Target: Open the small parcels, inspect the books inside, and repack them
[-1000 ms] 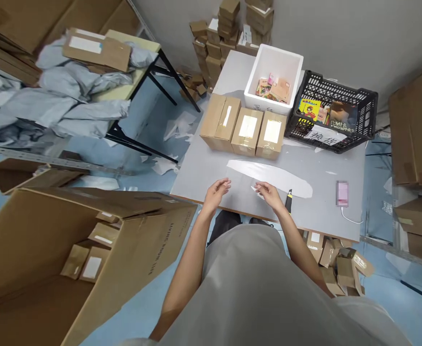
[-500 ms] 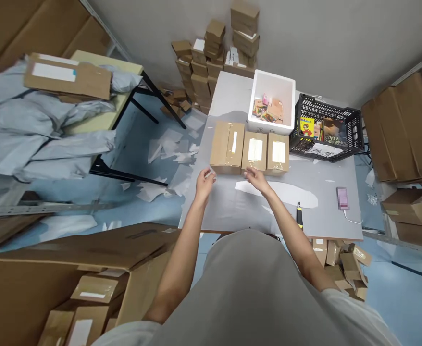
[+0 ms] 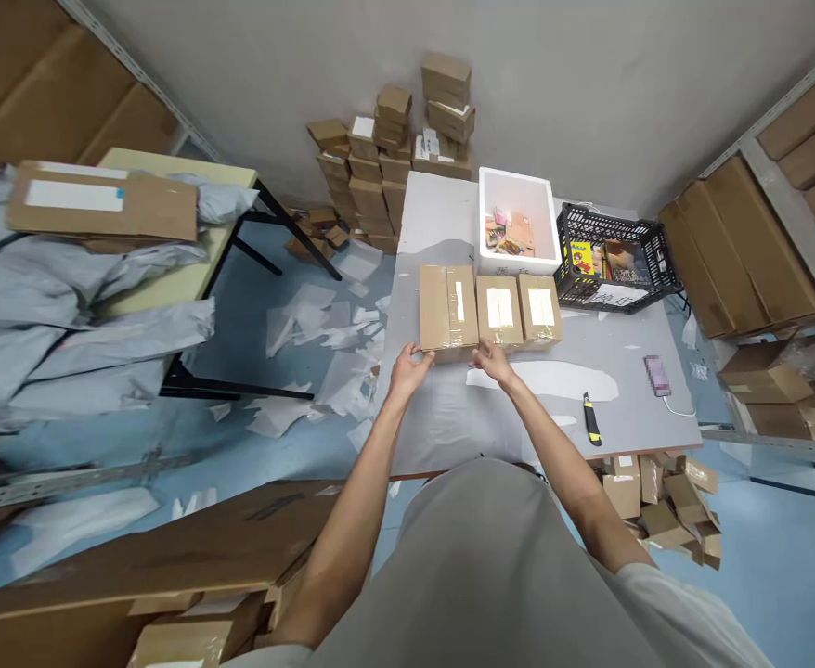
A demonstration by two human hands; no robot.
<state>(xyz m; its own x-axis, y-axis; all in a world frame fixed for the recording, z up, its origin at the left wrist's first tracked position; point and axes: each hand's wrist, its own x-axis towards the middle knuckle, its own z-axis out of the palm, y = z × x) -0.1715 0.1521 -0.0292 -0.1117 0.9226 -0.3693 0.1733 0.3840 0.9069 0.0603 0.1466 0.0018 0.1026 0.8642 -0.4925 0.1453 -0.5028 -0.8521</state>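
Three taped cardboard boxes stand side by side on the grey table. The largest, a cardboard box (image 3: 439, 311) with a small white label, is on the left. My left hand (image 3: 409, 371) is at its near left corner, fingers bent against it. At its near right corner, my right hand (image 3: 493, 362) has its fingers closed in against the box. The undersides of the fingers are hidden. Right of it stand a middle box (image 3: 500, 309) and a right-hand box (image 3: 540, 308), each with a white label. A white paper strip (image 3: 553, 379) lies just beyond my right hand.
Behind the boxes stand a white foam box (image 3: 485, 223) and a black crate (image 3: 616, 296) with books. A utility knife (image 3: 591, 419) and a phone (image 3: 656, 376) lie on the table's right. Stacked cartons (image 3: 372, 199) rise by the wall; paper scraps (image 3: 338, 325) litter the floor.
Both hands have come in to the near corners of the largest box, from just short of it. The camera view has shifted, so most things sit lower in the picture.
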